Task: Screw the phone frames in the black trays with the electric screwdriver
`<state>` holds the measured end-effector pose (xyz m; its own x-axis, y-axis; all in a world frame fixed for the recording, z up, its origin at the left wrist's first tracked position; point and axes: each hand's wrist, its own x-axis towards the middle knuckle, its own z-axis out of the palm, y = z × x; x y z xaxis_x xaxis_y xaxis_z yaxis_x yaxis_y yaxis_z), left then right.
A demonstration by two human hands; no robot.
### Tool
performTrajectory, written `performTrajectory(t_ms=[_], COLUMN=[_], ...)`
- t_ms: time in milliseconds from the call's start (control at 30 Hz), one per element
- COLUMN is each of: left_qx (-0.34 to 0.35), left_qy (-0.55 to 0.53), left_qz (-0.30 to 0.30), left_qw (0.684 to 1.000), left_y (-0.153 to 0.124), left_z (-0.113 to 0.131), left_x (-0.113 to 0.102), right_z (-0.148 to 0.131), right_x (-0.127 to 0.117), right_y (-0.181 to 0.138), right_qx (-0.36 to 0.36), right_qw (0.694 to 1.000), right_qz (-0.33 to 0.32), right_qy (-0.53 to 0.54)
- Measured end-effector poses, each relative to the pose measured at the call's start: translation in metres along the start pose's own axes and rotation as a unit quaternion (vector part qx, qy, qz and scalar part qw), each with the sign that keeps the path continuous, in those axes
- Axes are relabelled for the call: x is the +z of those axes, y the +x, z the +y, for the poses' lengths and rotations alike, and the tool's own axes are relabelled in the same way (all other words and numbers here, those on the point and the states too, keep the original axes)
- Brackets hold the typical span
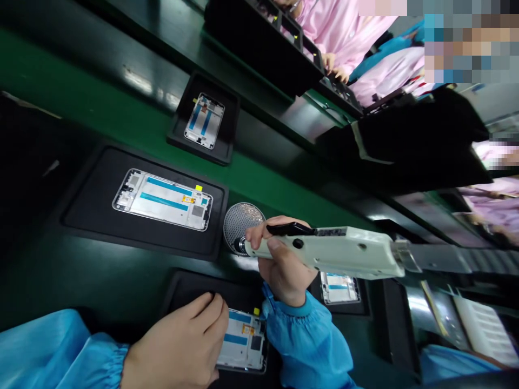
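My right hand (284, 265) is wrapped round a cream electric screwdriver (336, 251), whose tip rests at a round perforated screw dish (239, 221). My left hand (180, 343) lies on a phone frame (243, 340) in a black tray (194, 286) at the near edge, fingers curled over its left part. Both arms wear blue sleeves.
Another phone frame (162, 199) lies in a black tray (93, 210) to the left, and a third (205, 120) in a tray on the green belt (101, 113). A fourth frame (339, 287) sits behind my right wrist. People in pink coats (344, 27) work at the far side.
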<state>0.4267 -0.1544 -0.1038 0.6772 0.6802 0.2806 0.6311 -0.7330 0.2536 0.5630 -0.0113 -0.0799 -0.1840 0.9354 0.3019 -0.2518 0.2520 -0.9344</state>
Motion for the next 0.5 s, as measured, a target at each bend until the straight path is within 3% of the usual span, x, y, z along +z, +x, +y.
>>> performTrajectory(t_ms=[333,500], left_qx=[-0.001,-0.002], left_qy=[0.002,0.015], left_qz=[0.012,0.019], left_qw=[1.0,1.0], left_y=[-0.001,-0.002], left_z=[0.0,0.0], left_x=[0.0,0.003], right_z=[0.003,-0.03], right_x=[0.001,-0.006], right_y=[0.0,-0.001], right_qx=[0.0,-0.011], right_qw=[1.0,0.999], right_qz=[-0.006,0.037], right_qy=[-0.003,-0.01])
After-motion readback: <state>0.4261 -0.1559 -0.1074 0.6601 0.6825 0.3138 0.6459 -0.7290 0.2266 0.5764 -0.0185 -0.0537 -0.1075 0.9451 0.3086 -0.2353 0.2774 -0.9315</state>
